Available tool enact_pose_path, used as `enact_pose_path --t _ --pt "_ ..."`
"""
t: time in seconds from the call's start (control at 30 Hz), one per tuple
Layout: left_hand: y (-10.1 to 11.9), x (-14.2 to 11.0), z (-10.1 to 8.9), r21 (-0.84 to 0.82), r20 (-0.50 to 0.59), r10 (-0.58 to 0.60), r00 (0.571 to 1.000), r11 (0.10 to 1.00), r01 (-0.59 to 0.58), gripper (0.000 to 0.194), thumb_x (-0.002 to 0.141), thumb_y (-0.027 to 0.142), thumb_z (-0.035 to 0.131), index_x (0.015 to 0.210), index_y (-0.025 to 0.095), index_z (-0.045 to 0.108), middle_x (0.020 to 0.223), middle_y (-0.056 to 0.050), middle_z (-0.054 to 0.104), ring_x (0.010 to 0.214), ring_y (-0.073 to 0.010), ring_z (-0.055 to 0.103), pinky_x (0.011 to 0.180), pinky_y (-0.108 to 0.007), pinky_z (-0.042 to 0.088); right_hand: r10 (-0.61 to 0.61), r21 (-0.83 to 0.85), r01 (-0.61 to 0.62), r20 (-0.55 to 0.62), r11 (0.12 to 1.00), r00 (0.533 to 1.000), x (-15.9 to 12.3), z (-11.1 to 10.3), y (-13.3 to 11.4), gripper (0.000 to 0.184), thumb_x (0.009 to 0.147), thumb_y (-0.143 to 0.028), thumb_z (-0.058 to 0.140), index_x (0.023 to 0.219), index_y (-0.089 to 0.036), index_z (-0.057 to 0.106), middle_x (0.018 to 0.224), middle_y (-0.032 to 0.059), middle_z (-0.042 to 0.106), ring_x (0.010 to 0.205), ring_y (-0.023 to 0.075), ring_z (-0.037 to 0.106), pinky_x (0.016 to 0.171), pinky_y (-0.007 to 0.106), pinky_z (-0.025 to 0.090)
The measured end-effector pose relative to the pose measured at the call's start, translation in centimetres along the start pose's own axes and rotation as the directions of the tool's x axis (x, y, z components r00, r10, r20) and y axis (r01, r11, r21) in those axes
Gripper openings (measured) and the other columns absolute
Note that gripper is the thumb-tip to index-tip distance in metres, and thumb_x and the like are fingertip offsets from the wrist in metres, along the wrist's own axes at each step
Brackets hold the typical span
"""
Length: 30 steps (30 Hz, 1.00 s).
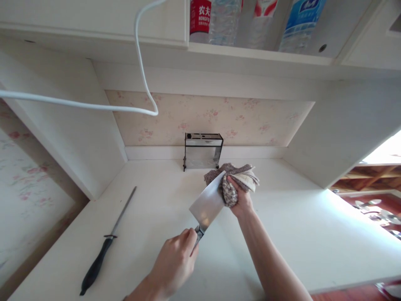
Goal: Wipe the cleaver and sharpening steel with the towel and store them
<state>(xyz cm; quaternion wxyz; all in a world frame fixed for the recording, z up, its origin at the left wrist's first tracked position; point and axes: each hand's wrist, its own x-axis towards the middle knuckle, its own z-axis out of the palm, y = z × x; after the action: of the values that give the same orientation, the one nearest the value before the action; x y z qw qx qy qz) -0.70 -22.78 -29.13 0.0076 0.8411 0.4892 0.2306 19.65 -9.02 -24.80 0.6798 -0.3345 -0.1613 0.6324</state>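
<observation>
My left hand grips the handle of a cleaver, whose broad steel blade points up and away over the white counter. My right hand holds a bunched grey and cream cloth pressed against the far end of the blade. Part of the cloth wraps over the blade's tip.
A sharpening steel with a black handle lies on the counter at the left. A metal knife holder stands against the back wall. A white cable hangs above. Bottles sit on the upper shelf. The counter's edge runs at the lower right.
</observation>
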Motion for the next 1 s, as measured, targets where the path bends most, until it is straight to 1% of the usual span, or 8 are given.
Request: enact_pose_path --t 0.1,0.23,0.37,0.5,0.6,0.7,0.87,1.0 --pt "-0.1 -0.4 -0.8 -0.055 0.043 -0.075 0.996 0.995 0.077 0.004 0.090 0.021 0.042 0.087 0.023 0.043 0.076 0.000 0.060 0.062 -0.0166 0.061 0.055 -0.027 0.038 -0.121 0.031 0.121 -0.011 0.992 0.993 2.1 -1.2 -2.1 0.032 0.066 -0.019 0.074 0.097 -0.019 0.065 0.086 0.0005 0.072 0.075 0.0157 0.069 0.076 0.031 0.057" --pt "0.6 -0.1 -1.6 -0.178 0.127 -0.275 0.953 0.939 0.295 0.014 0.090 0.031 0.042 0.078 0.024 0.038 0.065 0.002 0.058 0.057 -0.0157 0.059 0.052 -0.025 0.034 -0.248 0.072 0.253 -0.069 0.965 0.966 4.0 -4.0 -4.9 0.027 0.076 -0.025 0.065 0.104 -0.023 0.063 0.095 -0.0016 0.071 0.089 0.0144 0.067 0.086 0.034 0.054" --pt "1.7 1.8 -1.1 -0.298 0.194 -0.377 0.906 0.857 0.421 0.016 0.088 0.034 0.044 0.077 0.024 0.038 0.067 0.001 0.059 0.061 -0.0155 0.059 0.053 -0.023 0.034 -0.233 0.073 0.240 -0.096 0.968 0.968 4.0 -7.6 -5.8 0.026 0.079 -0.029 0.063 0.105 -0.025 0.064 0.100 -0.0025 0.070 0.096 0.0151 0.065 0.089 0.036 0.052" --pt "2.5 4.1 0.8 -0.323 0.258 -0.406 0.877 0.819 0.475 0.015 0.085 0.034 0.048 0.077 0.023 0.041 0.067 0.001 0.062 0.062 -0.0157 0.060 0.054 -0.022 0.033 -0.230 0.067 0.240 -0.129 0.969 0.965 3.2 -9.9 -6.0 0.025 0.080 -0.032 0.060 0.104 -0.026 0.064 0.098 -0.0043 0.070 0.096 0.0143 0.065 0.092 0.036 0.050" --pt "2.8 5.3 2.3 -0.256 0.259 -0.433 0.863 0.831 0.494 0.014 0.085 0.037 0.049 0.081 0.023 0.046 0.069 -0.001 0.064 0.065 -0.0178 0.063 0.055 -0.023 0.033 -0.198 0.109 0.214 -0.144 0.971 0.970 2.8 -10.1 -6.3 0.024 0.081 -0.032 0.059 0.103 -0.026 0.065 0.098 -0.0044 0.070 0.098 0.0149 0.064 0.094 0.037 0.049" --pt "3.3 5.9 3.2 -0.132 0.253 -0.447 0.858 0.862 0.489 0.020 0.087 0.041 0.044 0.083 0.023 0.051 0.071 -0.002 0.067 0.069 -0.0206 0.064 0.056 -0.025 0.034 -0.162 0.144 0.175 -0.098 0.974 0.982 2.3 -9.6 -6.5 0.024 0.081 -0.033 0.058 0.104 -0.027 0.065 0.100 -0.0038 0.070 0.102 0.0159 0.063 0.095 0.039 0.048" --pt "4.3 6.8 3.1 0.138 0.273 -0.458 0.846 0.889 0.436 0.033 0.088 0.047 0.036 0.090 0.022 0.057 0.075 -0.008 0.069 0.073 -0.0260 0.065 0.062 -0.031 0.040 -0.140 0.174 0.139 -0.005 0.975 0.990 1.4 -8.9 -6.4 0.027 0.081 -0.038 0.058 0.105 -0.028 0.064 0.104 -0.0038 0.069 0.108 0.0169 0.059 0.097 0.039 0.047" --pt "5.4 7.7 3.1 0.244 0.297 -0.420 0.857 0.902 0.357 0.035 0.088 0.044 0.037 0.092 0.018 0.059 0.078 -0.012 0.069 0.076 -0.0284 0.066 0.065 -0.036 0.044 -0.149 0.179 0.142 0.027 0.974 0.989 0.9 -8.8 -6.4 0.028 0.081 -0.037 0.058 0.106 -0.028 0.064 0.105 -0.0032 0.068 0.108 0.0176 0.059 0.098 0.040 0.046"
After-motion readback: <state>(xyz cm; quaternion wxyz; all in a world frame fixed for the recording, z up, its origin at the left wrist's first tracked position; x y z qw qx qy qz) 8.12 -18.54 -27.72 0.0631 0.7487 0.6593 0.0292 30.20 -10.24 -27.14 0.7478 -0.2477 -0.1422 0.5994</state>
